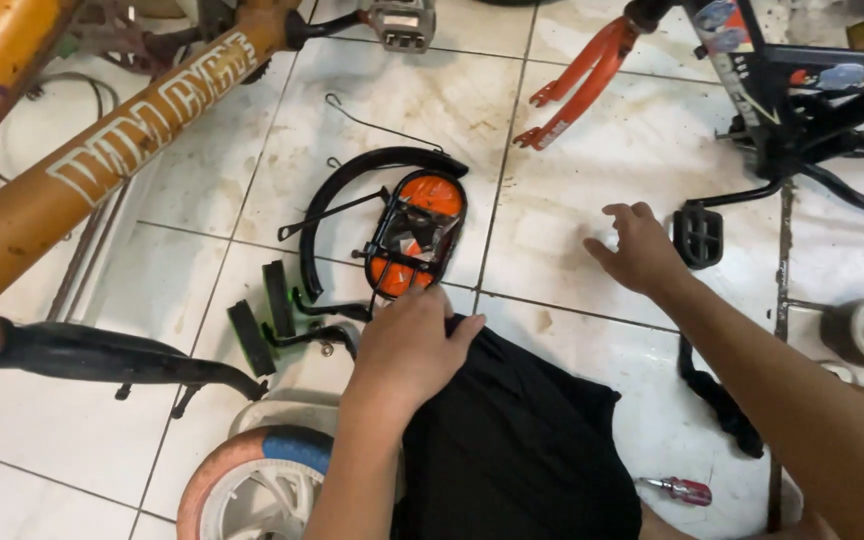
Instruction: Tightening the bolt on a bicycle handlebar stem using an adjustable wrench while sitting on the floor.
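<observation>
white floor tiles (592, 140), scuffed and stained, carry everything in the head view, so the loose parts lie flat where you can see them at once.

your left hand (414, 348) sits just below the orange and black basket-like part (417, 235), fingers curled together with the tips at its lower edge; from this angle you cannot tell whether they truly pinch it or only press against it. that part lies flat on the tile, tucked inside the curve of a black mudguard (352, 185) with its thin wire stays sticking out. two black pedals (264, 318) lie just to its left.

your right hand (640, 250) hovers over bare tile, fingers spread apart and holding nothing, near the black pedal (698, 235) of the black bike frame (802, 100), whose orange fork (577, 85) rests on the floor.

an orange frame tube (102, 170) slants across the upper left. black cloth (522, 440) covers your lap, a red-handled screwdriver (680, 490) lies within reach beside it, and a small wheel (252, 485) sits at the bottom edge.
</observation>
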